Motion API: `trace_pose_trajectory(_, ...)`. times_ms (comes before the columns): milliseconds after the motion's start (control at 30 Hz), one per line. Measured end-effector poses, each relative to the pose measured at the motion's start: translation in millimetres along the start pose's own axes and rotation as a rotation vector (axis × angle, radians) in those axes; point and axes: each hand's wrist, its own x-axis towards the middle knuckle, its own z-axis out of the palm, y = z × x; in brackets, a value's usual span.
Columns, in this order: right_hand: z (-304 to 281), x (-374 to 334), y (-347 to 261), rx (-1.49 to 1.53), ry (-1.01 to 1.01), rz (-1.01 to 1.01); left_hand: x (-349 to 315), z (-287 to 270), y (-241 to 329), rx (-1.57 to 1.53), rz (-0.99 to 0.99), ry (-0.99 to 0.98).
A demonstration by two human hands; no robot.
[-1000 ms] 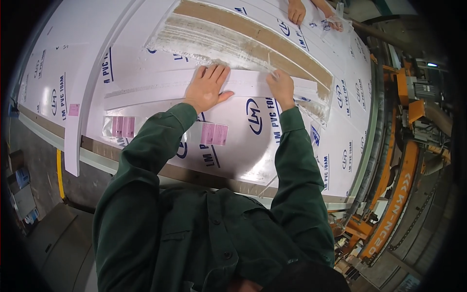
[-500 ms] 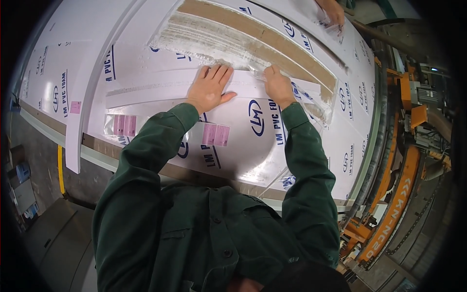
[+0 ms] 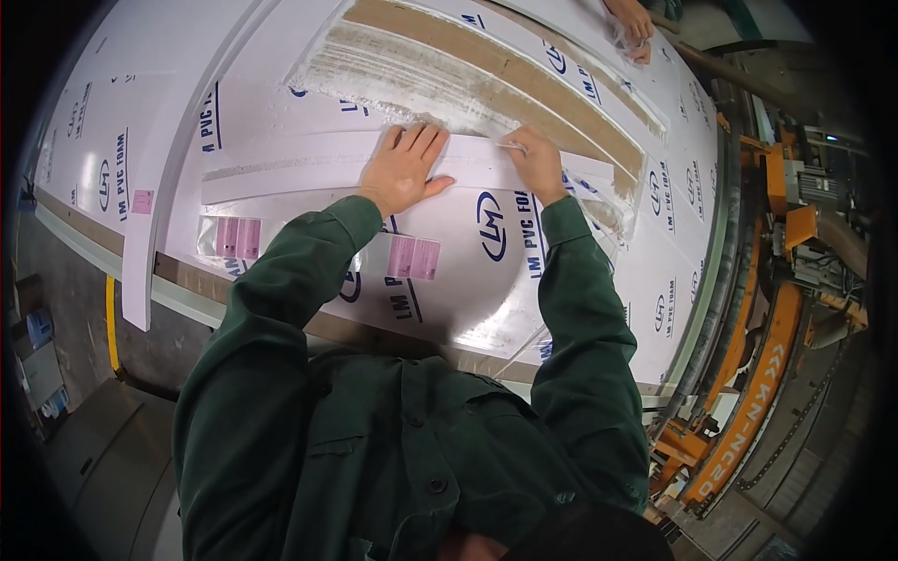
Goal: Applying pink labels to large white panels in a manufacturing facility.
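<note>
My left hand presses flat, fingers spread, on a long white foam strip lying crosswise on the big printed white sheet. A greyish speckled band runs along part of that strip. To the right of it, my right hand is closed in a pinch on clear plastic film by the strip's far edge. Just beyond both hands lie brown strips with a whitish streaked area beside them; some of this looks wrapped in film.
Pink labels and another pair of pink labels lie in clear film nearby. A long white strip overhangs the front edge at left. Another person's hand is at the far right. Orange machinery stands along the right side.
My right hand has turned slightly, and the film in its fingers shows more. My left hand stays pressed on the strip. The other person's hand has shifted a little.
</note>
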Motion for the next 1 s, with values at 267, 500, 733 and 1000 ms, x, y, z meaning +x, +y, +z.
trace_pose_trajectory(267,8,3,-22,-0.452,-0.128,0.029,-1,-2,0,-0.007,0.005,0.009)
trace_pose_trajectory(500,11,2,7,-0.37,0.217,0.076,-1,-2,-1,-0.016,0.002,0.007)
trace_pose_trajectory(733,-21,-6,24,1.118,0.335,0.89,0,-1,0,-0.014,0.008,0.022)
trace_pose_trajectory(1000,-5,-6,7,-0.121,-0.151,0.415,0,-2,1,-0.004,0.01,0.015)
